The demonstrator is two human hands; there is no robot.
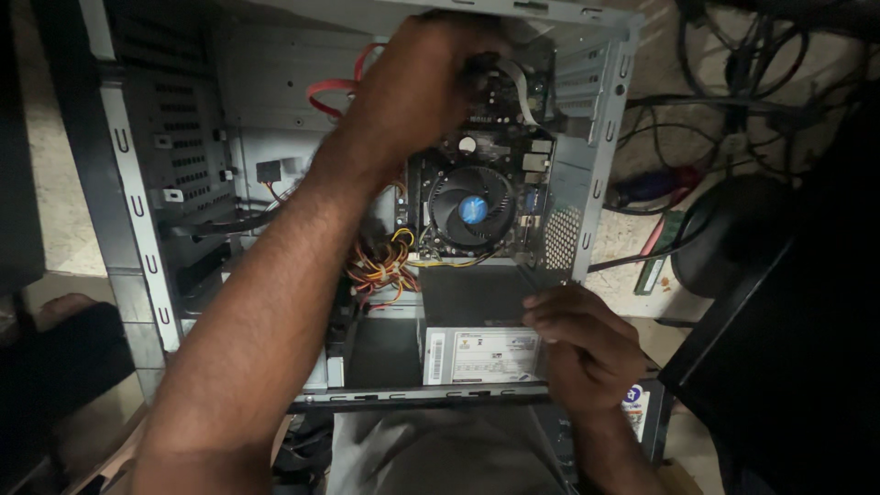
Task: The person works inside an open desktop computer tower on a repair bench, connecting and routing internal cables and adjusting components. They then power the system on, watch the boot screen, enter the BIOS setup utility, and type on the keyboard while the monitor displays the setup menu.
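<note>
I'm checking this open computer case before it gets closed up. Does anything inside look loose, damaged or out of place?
No damage shows. The coloured wire bundle lies loose and tangled beside the cooler fan, close to its blades. The left hand reaches deep into the case, hiding that spot; the right hand rests on the power supply.

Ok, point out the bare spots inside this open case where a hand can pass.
Bare panel between the drive cage and motherboard, below the red cable. Crowded: the wire bundle, and the top corner where the left hand works.
</note>
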